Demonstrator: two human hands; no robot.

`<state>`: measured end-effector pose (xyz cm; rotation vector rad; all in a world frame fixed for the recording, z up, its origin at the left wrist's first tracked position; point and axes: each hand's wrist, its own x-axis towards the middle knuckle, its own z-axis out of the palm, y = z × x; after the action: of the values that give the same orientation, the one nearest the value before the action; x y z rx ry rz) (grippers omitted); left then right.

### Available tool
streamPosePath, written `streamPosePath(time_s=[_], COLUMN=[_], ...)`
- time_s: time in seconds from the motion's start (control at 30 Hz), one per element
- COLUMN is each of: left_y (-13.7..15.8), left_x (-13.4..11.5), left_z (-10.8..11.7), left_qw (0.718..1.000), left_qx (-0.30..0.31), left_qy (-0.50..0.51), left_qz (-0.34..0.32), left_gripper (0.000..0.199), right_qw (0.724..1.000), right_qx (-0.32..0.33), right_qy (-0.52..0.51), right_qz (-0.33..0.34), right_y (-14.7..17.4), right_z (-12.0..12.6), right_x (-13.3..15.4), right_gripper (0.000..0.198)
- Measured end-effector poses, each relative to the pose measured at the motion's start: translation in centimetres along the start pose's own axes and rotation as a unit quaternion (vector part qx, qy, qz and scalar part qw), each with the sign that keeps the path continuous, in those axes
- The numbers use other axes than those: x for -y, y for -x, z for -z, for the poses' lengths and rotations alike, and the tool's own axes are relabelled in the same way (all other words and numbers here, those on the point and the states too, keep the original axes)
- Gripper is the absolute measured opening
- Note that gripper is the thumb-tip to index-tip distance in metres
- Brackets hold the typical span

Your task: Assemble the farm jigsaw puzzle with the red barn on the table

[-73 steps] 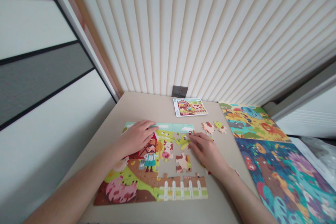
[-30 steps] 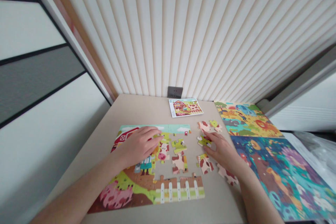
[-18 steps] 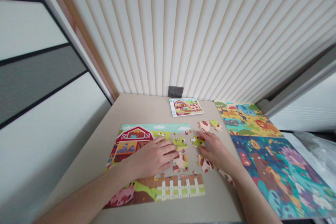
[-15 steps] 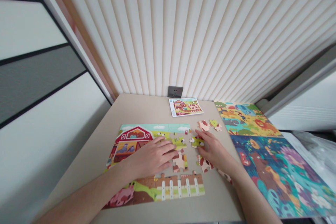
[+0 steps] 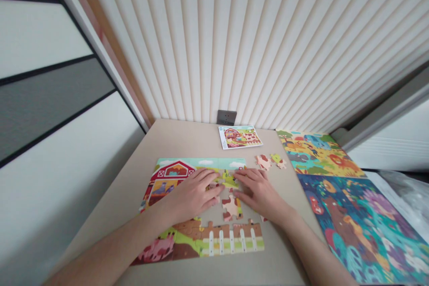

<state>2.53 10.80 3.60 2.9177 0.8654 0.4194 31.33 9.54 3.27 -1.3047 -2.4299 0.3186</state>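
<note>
A farm jigsaw puzzle lies partly assembled on the table, with a red barn at its left and a white fence along the bottom. My left hand rests flat over its middle, fingers outstretched towards a green puzzle piece. From the right, my right hand reaches to that green piece's edge, its thumb and fingers around another green piece mostly hidden beneath them. Just below, between the hands, sits a cow-patterned puzzle piece. Part of one more piece peeks out under my right hand.
Loose pieces, one pink-and-brown and one green, lie beyond my right hand. A small reference picture lies near the wall socket. Two finished puzzles, a yellow animal scene and a dark blue one, line the right side.
My right hand has moved left with the green puzzle piece, up to the assembled part. My left hand stays over the puzzle, and the view has shifted slightly.
</note>
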Motion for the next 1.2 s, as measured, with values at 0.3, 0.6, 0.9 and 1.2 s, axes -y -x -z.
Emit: streamPosePath(time_s=[0.3, 0.6, 0.9, 1.2], left_y=[0.3, 0.0, -0.1, -0.4], left_x=[1.3, 1.3, 1.1, 1.1], left_z=[0.1, -0.2, -0.7, -0.5], left_qw=[1.0, 1.0, 0.999, 0.999], left_qx=[-0.013, -0.026, -0.027, -0.012], left_qy=[0.003, 0.011, 0.032, 0.036], left_qz=[0.028, 0.003, -0.002, 0.001], left_gripper=[0.022, 0.032, 0.034, 0.035], right_qw=[1.0, 0.999, 0.999, 0.999], right_qx=[-0.018, -0.03, -0.038, -0.014], right_qy=[0.004, 0.003, 0.035, 0.043], right_qz=[0.013, 0.02, 0.007, 0.001], right_y=[-0.5, -1.6, -1.4, -1.5], right_z=[-0.5, -1.5, -1.6, -1.4], right_x=[0.0, 0.1, 0.9, 1.9], right_gripper=[0.046, 0.031, 0.032, 0.023])
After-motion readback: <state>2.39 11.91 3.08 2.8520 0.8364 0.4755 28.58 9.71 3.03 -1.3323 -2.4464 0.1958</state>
